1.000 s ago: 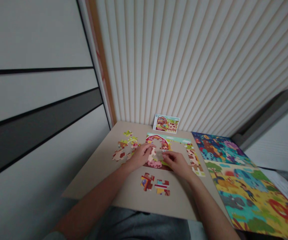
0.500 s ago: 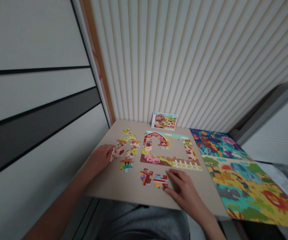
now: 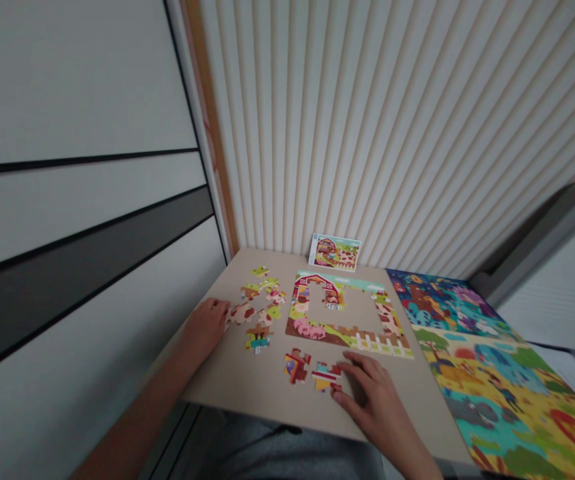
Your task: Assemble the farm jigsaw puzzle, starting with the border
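On the beige table, my left hand (image 3: 208,328) rests loosely with fingers bent down, empty, at the edge of a cow-spotted puzzle piece (image 3: 242,313). Several loose pieces lie to its right, including a brown and blue one (image 3: 258,338). My right hand (image 3: 367,390) is open, thumb and forefinger apart, right beside a red, white and yellow puzzle piece (image 3: 325,377). The thumb tip seems to touch its lower right corner. Left of that lies a red piece with a purple patch (image 3: 296,365). Beyond both hands is the farm puzzle (image 3: 302,329), its frame joined around an unfilled middle.
A farm picture card (image 3: 336,253) leans against the pleated blind (image 3: 287,133) at the back. Two colourful animal pictures, one dark blue (image 3: 447,300) and one yellow (image 3: 512,393), lie to the right. A white panelled cabinet (image 3: 92,200) stands at the left.
The view has tilted, so everything sits slightly lower and further right. My right hand keeps its place beside the red and white piece, fingers a bit more spread. The pieces look unmoved.
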Tool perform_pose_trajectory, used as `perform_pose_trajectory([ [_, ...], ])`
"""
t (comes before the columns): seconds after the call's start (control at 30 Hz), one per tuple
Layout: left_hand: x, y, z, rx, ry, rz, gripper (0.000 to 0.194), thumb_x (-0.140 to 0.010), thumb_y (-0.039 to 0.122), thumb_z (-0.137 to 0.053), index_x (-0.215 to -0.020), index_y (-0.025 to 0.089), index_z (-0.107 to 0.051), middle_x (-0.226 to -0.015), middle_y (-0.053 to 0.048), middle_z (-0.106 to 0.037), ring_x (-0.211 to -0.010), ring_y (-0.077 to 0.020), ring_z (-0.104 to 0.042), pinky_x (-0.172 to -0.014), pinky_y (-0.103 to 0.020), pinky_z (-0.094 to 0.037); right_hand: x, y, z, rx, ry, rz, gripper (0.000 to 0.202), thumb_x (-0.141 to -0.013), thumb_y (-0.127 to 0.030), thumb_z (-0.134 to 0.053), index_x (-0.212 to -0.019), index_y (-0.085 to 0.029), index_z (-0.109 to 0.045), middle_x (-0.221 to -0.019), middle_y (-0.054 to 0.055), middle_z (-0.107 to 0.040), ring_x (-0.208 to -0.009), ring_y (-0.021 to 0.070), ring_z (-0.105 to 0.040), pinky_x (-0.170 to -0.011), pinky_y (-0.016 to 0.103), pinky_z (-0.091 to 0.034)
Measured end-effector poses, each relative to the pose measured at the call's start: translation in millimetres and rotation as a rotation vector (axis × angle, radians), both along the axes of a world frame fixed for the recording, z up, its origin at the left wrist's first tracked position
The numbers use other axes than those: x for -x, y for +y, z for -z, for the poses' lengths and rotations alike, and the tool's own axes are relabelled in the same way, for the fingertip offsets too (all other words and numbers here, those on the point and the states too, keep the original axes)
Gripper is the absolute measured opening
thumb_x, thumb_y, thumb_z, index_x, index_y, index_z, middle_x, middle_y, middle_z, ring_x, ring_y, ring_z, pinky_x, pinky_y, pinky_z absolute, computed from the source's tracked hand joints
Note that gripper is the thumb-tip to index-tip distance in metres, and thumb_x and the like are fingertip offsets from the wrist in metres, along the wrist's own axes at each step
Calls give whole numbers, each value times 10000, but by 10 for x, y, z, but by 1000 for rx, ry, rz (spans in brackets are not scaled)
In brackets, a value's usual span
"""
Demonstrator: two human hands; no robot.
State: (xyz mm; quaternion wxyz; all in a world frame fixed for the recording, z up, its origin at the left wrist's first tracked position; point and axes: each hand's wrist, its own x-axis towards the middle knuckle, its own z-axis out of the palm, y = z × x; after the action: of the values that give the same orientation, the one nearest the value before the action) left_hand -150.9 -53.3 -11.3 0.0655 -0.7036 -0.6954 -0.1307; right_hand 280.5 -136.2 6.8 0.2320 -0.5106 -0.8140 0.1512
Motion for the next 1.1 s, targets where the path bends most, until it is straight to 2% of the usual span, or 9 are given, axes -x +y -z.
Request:
perform_pose_trajectory([
  [0.1,-69,-62,-55,-58,-19,-21,324,-960,191,-420,-1182,166,-654,-1166,-147,-614,-1064,-279,-579,-975,-432,-456,-18,15,40,-19,4,-11,384,-894,-495,-661,-1240,-330,-667,-1377,96,-577,-1247,319,-541,-1035,495,-441],
  [0.17,-220,-168,-115,-121,-67,23,328,-969,212,-420,-1200,171,-650,-1183,-145,-607,-1079,-281,-571,-999,-446,-446,-19,19,46,-27,8,-9,375,-894,-493,-661,-1232,-332,-671,-1373,92,-582,-1241,318,-547,-1027,494,-448],
  [0.23,-472,-322,-167,-163,-142,125,322,-978,244,-431,-1214,197,-645,-1190,-127,-608,-1111,-278,-559,-1022,-453,-433,-10,15,36,-28,14,-4,369,-890,-488,-667,-1226,-334,-674,-1371,85,-587,-1235,315,-553,-1024,490,-452],
  [0.3,-793,-498,-196,-106,-201,300,292,-971,282,-479,-1207,249,-648,-1189,-96,-619,-1128,-271,-554,-1029,-450,-427,2,9,21,-27,22,2,368,-885,-485,-674,-1220,-331,-678,-1368,84,-592,-1229,316,-557,-1022,487,-454],
  [0.37,-1125,-657,-201,-50,-238,375,306,-946,338,-545,-1227,254,-630,-1196,-92,-616,-1118,-280,-548,-992,-448,-442,15,0,6,-30,31,6,372,-882,-479,-678,-1219,-321,-681,-1361,93,-597,-1225,320,-559,-1020,488,-454],
  [0.47,-1514,-805,-187,3,-268,397,350,-892,413,-631,-1202,251,-638,-1136,-100,-613,-1069,-295,-549,-915,-438,-461,30,-16,-17,-32,36,10,361,-884,-464,-677,-1211,-311,-684,-1350,94,-605,-1222,317,-559,-1018,483,-453],
  [0.53,-1645,-840,-179,8,-282,372,343,-899,408,-624,-1203,251,-644,-1097,-104,-613,-1044,-297,-551,-896,-441,-455,40,-29,-42,-25,34,14,351,-886,-452,-679,-1207,-310,-682,-1350,87,-604,-1228,309,-554,-1024,474,-448],
  [0.9,-1457,-723,-100,117,-599,546,398,-920,246,-581,-1310,309,-626,-1242,-67,-643,-1146,-237,-573,-1016,-398,-442,51,-48,-85,-26,59,14,358,-893,-415,-678,-1230,-296,-664,-1350,90,-601,-1239,300,-542,-1044,471,-422],
  [1.1,-1545,-793,-130,89,-501,506,578,-802,415,-759,-1344,306,-591,-1255,-84,-613,-1174,-293,-541,-1011,-440,-428,42,-67,-83,-19,93,-2,355,-874,-424,-709,-1196,-282,-664,-1309,84,-622,-1218,293,-552,-1040,462,-422],
])
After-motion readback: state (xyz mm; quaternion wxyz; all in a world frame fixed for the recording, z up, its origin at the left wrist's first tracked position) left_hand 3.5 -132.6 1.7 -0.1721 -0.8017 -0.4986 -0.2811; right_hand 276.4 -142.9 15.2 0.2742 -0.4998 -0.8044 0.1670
